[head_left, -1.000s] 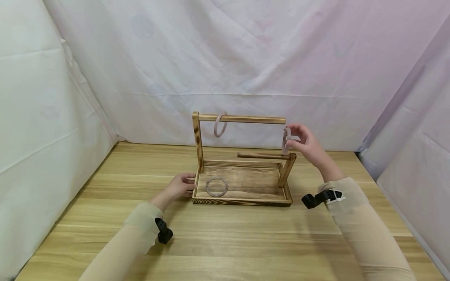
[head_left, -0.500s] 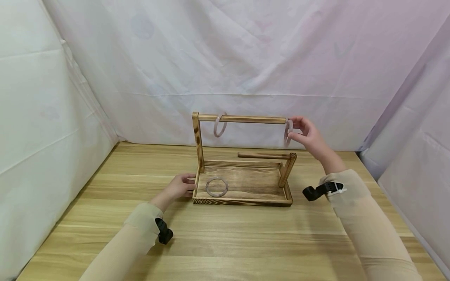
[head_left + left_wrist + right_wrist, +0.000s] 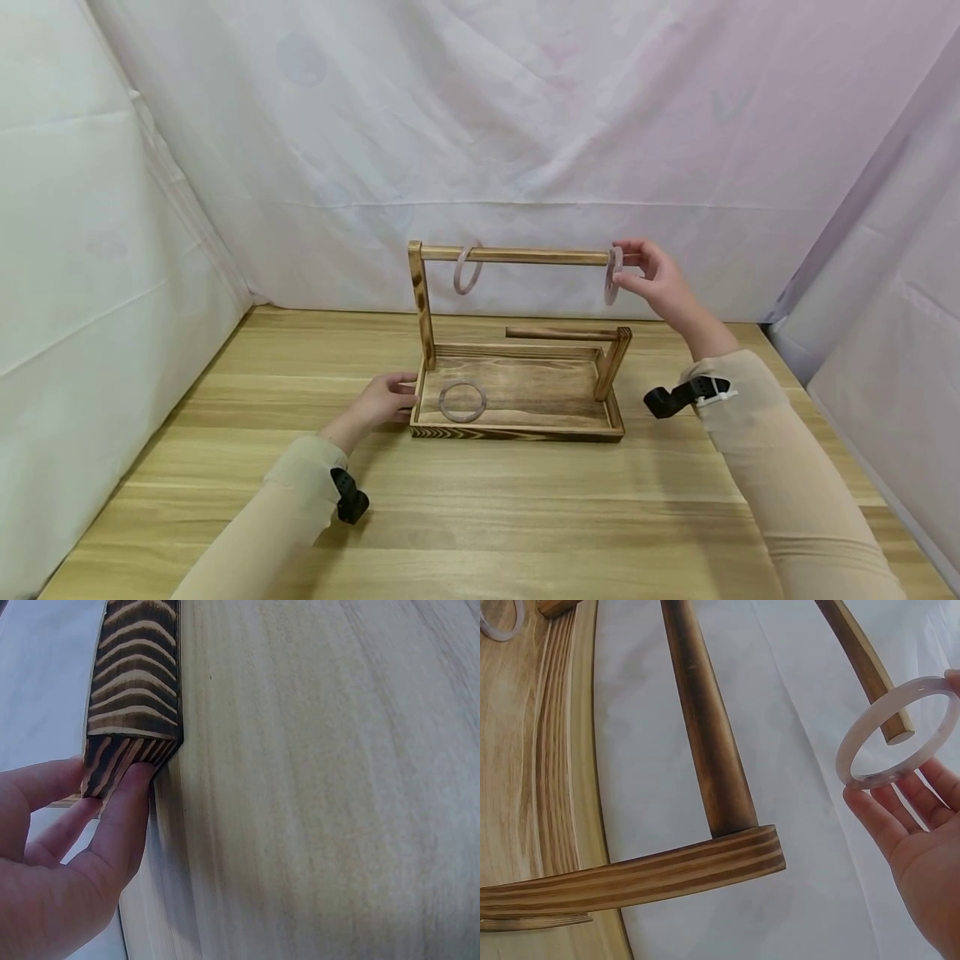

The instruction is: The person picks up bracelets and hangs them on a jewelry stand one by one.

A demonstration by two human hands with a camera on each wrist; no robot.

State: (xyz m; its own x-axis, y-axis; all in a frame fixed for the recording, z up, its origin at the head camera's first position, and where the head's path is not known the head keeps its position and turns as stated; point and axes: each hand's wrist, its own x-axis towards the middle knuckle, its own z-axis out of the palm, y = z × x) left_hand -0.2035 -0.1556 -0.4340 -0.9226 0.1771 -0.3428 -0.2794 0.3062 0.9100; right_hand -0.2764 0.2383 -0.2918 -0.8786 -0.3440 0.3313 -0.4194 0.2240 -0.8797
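A pale bangle is pinched between the thumb and fingers of my right hand, at the free right end of the upper wooden bar. In the right wrist view the bar's end shows within the outline of the bangle; whether it passes through is unclear. Another bangle hangs on the upper bar near its left post, and one more lies flat in the tray. My left hand touches the tray's left end, thumb and fingertips against the striped wood.
A shorter, lower bar runs left from the right post, below the held bangle. The stand rests on a wooden table. White cloth hangs behind and at both sides.
My right hand has risen with its bangle, from beside the lower bar's post to the upper bar's end. My left hand has stayed at the tray.
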